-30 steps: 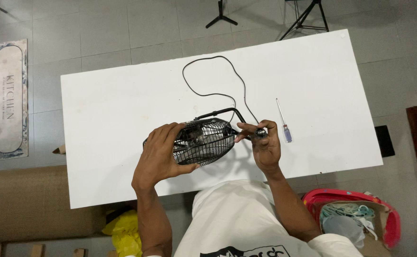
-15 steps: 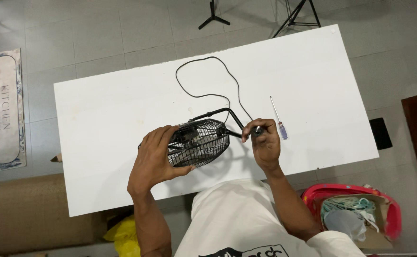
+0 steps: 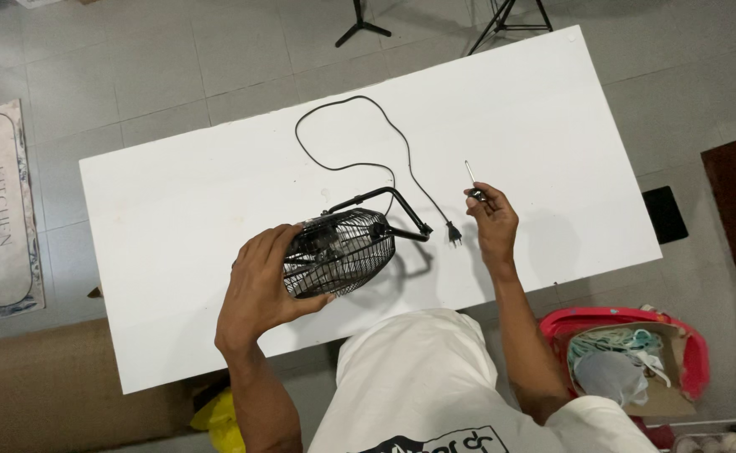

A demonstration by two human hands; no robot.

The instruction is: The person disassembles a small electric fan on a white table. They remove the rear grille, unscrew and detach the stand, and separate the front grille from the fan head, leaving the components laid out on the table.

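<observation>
Fan (image 3: pixel 339 252), black-caged, sits at the white table's (image 3: pixel 175 201) near edge, gripped by my left hand (image 3: pixel 259 285). My right hand (image 3: pixel 492 220) pinches the screwdriver (image 3: pixel 471 179); I judge steadying the cage essential.

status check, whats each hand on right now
Left hand grips the black fan by its cage, on the white table. Right hand holds the screwdriver, tip up. Cord and plug lie loose between.
</observation>
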